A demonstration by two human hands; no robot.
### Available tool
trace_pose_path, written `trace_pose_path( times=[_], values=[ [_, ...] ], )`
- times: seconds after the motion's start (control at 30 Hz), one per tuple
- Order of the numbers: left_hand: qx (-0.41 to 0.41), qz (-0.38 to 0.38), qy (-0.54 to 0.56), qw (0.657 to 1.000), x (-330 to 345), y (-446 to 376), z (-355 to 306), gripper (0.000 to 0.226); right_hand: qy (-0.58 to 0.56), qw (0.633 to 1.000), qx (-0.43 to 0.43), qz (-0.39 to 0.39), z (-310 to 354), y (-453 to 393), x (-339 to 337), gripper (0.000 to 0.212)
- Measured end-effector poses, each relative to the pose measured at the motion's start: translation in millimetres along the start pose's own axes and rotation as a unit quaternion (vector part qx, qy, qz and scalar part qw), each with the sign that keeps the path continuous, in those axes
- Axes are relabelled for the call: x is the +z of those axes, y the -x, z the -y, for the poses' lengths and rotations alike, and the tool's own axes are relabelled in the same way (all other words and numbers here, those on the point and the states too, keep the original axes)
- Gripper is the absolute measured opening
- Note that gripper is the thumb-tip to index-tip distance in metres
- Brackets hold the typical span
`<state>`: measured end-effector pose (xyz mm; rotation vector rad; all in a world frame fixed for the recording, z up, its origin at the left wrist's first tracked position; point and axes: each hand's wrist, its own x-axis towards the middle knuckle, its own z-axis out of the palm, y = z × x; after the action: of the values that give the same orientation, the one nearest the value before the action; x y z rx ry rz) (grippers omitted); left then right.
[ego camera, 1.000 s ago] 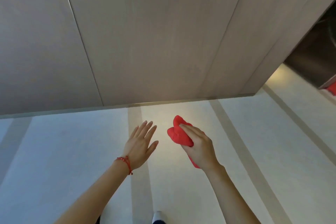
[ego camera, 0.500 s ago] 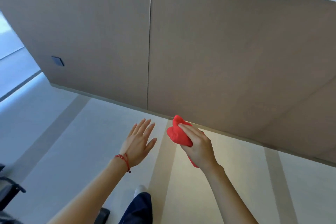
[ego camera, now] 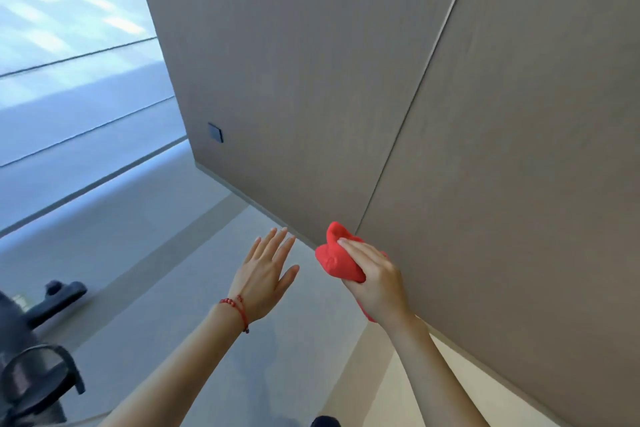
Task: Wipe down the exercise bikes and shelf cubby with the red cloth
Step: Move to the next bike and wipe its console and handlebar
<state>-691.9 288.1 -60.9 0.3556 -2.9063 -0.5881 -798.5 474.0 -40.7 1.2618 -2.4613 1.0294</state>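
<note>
Both forearms are bare, with no sleeves in view. The left hand carries a thin red beaded bracelet at the wrist; the right hand wears nothing.

Bunched red cloth (right fist)

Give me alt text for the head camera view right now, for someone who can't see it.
A person's right hand grips a bunched red cloth in front of a brown panelled wall, while the left hand, open and empty with a red bracelet at the wrist, reaches forward beside it. Dark equipment parts, likely an exercise bike, show at the lower left on the pale floor.
</note>
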Motion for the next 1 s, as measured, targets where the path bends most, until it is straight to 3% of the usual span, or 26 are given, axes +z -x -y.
trace_pose_path(
  times=[0.23,0.47,0.6,1.0],
  values=[
    [-0.125,-0.053,-0.005,0.991,-19,-42,62,0.094,-0.059,0.992,-0.091,0.063,-10,-113,64,0.053],
    [-0.253,-0.125,-0.028,0.959,-46,-74,110,0.094,-0.128,0.962,-0.206,0.127,2,-220,122,0.055],
    [-0.324,-0.168,-0.042,0.93,-63,-79,133,0.06,-0.167,0.938,-0.263,0.153,19,-267,152,0.053],
    [-0.418,-0.26,-0.089,0.866,-122,-72,212,0.054,-0.259,0.879,-0.351,0.192,108,-346,235,0.052]
  ],
)
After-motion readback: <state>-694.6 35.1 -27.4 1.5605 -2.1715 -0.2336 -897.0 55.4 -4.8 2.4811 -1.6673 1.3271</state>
